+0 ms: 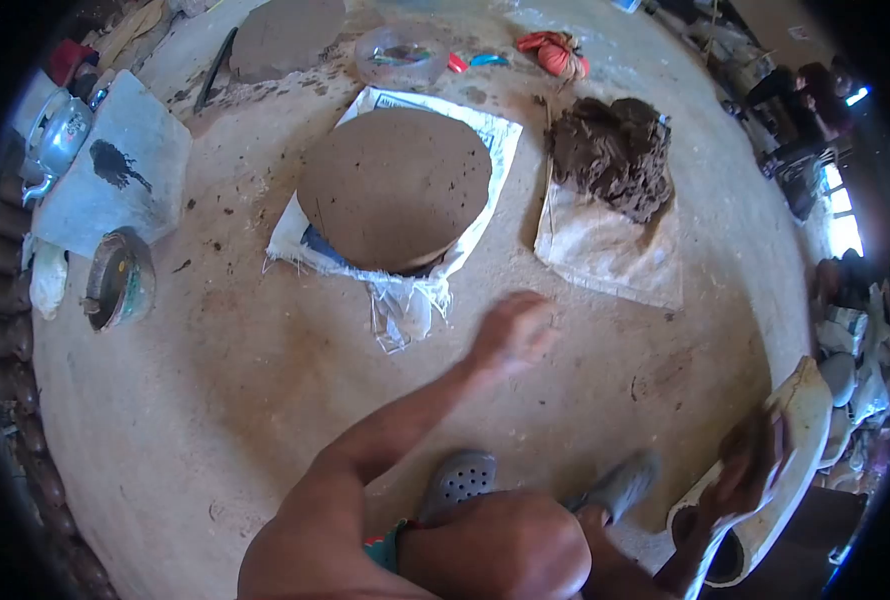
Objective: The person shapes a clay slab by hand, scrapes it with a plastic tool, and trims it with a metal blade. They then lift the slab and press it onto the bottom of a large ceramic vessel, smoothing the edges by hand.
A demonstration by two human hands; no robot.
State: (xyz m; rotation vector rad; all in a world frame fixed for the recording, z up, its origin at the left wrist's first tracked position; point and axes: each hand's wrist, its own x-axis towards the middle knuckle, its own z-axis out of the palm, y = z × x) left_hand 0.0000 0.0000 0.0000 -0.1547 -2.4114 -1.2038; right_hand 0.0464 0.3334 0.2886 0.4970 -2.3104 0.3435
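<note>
I judged the clay slab (pixel 395 185) heavy and soft, best supported underneath, by the white sack's (pixel 503 150) near edge; I couldn't tell whether the blurred left hand (pixel 515 328) or shadowed right hand (pixel 752 460) was closed.

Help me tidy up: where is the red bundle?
In the head view, the red bundle is on the floor at the top, right of centre, just beyond the clay heap.

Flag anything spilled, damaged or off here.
Dark splotch on the pale board beside the kettle, streaked like a spill. The sack under the round clay slab is frayed along its near edge.
</note>
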